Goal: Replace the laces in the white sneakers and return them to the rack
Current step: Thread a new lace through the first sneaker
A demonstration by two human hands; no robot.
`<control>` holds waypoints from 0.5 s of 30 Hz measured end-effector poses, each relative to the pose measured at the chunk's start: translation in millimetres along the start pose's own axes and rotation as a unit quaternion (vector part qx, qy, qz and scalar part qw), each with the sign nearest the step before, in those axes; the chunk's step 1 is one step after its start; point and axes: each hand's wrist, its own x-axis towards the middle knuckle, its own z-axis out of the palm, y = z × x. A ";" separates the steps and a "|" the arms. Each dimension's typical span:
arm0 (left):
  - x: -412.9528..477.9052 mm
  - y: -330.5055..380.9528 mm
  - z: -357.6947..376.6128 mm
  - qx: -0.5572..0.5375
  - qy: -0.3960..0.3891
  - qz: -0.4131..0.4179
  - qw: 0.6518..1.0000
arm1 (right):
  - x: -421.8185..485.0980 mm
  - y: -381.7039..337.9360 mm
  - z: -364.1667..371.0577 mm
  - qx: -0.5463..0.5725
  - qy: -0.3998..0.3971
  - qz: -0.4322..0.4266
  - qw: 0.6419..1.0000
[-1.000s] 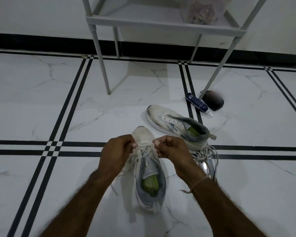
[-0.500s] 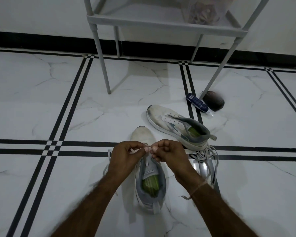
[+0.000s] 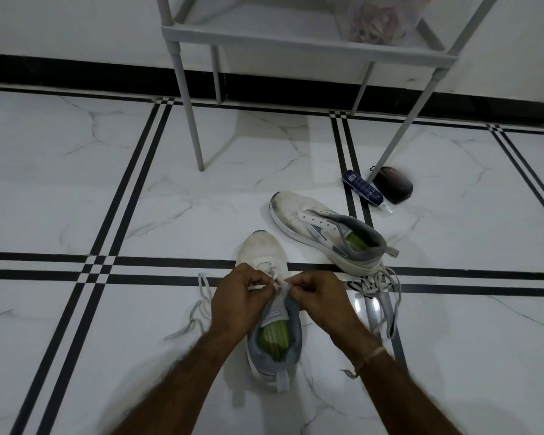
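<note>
Both arms reach forward and down, and the two hands meet over the near white cloth sneaker with a grey collar and green insole (image 3: 261,249). This sneaker stands on the white marble floor with black double stripes (image 3: 76,199), toe pointing away from the person. The left hand (image 3: 242,296) has its fingers curled in and pinches the thin white lace (image 3: 201,296) between thumb and fingertip. The right hand (image 3: 318,296) is curled the same way and pinches the lace too, just above the grey tongue. The fingertips of the two hands are almost touching. A loose end of the lace trails on the floor to the left of the sneaker. A thin string band (image 3: 371,356) goes round the right wrist.

The second white sneaker with no lace (image 3: 299,215) lies tipped on its side just past the right hand. A pile of loose grey laces (image 3: 380,287) sits by its heel, close to the right wrist. Farther off on the right, a small dark blue tube (image 3: 361,186) and a dark oval case (image 3: 396,185) lie side by side at a leg of the grey metal rack (image 3: 296,39). A clear plastic box (image 3: 377,20) sits on the rack shelf. The rack stands against the white wall. To the left of the hands the floor spreads wide.
</note>
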 end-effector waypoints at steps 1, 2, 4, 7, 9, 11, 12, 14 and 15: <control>-0.7 -1.3 2.5 -0.008 0.008 -0.001 1.000 | -0.9 -0.6 -0.6 0.009 0.001 0.000 1.000; -1.4 -2.4 5.1 -0.018 0.013 -0.004 1.000 | -1.7 -1.4 -1.2 0.014 0.001 0.001 1.000; -3.6 -3.9 8.2 -0.035 0.021 -0.011 0.999 | -2.6 -2.4 -0.4 0.026 0.000 0.001 1.000; -7.7 -4.3 11.9 -0.034 0.040 -0.015 0.999 | -3.4 0.0 2.2 0.040 0.001 -0.004 0.999; -10.0 -3.9 13.6 -0.038 0.053 -0.015 0.998 | -3.8 -0.2 3.0 0.038 0.002 -0.011 0.999; -11.5 -4.8 15.8 -0.051 0.054 -0.014 0.997 | -5.3 -1.2 3.5 0.036 0.008 -0.013 0.999; -12.2 -5.2 16.8 -0.051 0.048 -0.016 0.997 | -6.0 -1.3 4.3 0.037 0.006 -0.018 0.999; -11.7 -5.4 16.8 -0.034 0.035 -0.016 0.999 | -7.2 -1.3 6.7 0.026 0.001 -0.046 0.999; -10.5 -6.0 15.4 -0.023 0.029 -0.015 0.999 | -8.8 -1.4 7.4 0.021 -0.003 -0.056 0.998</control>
